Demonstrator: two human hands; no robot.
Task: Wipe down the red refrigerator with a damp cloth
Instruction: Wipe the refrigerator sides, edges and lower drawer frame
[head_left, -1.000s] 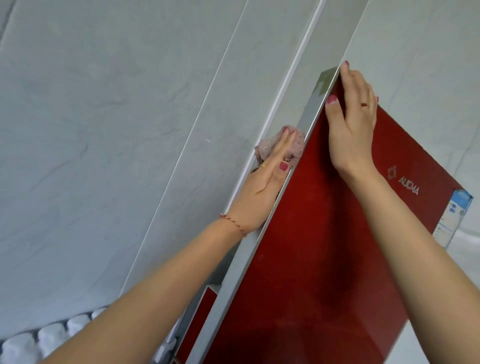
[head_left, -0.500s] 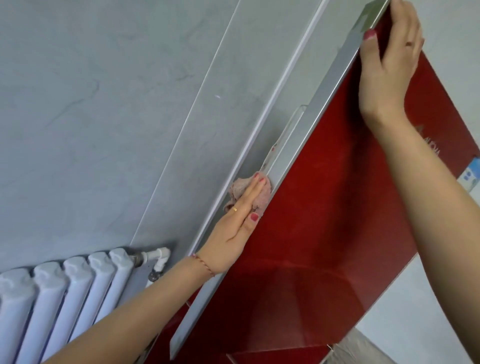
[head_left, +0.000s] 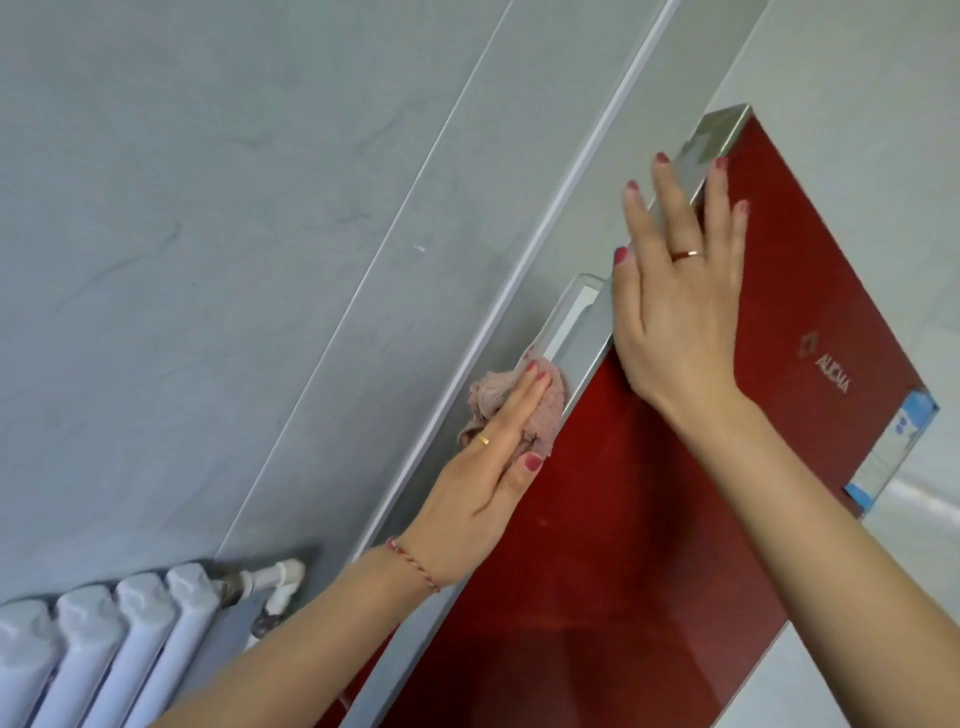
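A: Where is the red refrigerator door (head_left: 701, 467) in all this?

B: It fills the lower right, tilted in the view, its glossy red front facing the camera and a silver edge strip (head_left: 722, 132) running up its left side. Left of that strip is the grey wall (head_left: 208, 234).

A: And the cloth?

B: The pink cloth (head_left: 545, 400) is bunched against the silver strip, just below the door's recessed handle (head_left: 571, 312). The left hand (head_left: 488, 478) presses it there with straight fingers laid flat over it, thumb alongside on the door side. It is a flat press, not a curled hold.

A: The other hand?

B: The right hand (head_left: 675, 306) lies on the door above the cloth, fingers spread wide and straight, reaching across the strip near the door's top corner. It holds nothing.

A: Anything else near the door?

B: A white radiator (head_left: 104, 639) with its pipe fitting (head_left: 275, 582) stands on the wall, left of the door's lower part. On the door's right side sit the AUCMA logo (head_left: 831, 374) and a blue-edged label (head_left: 898, 441).
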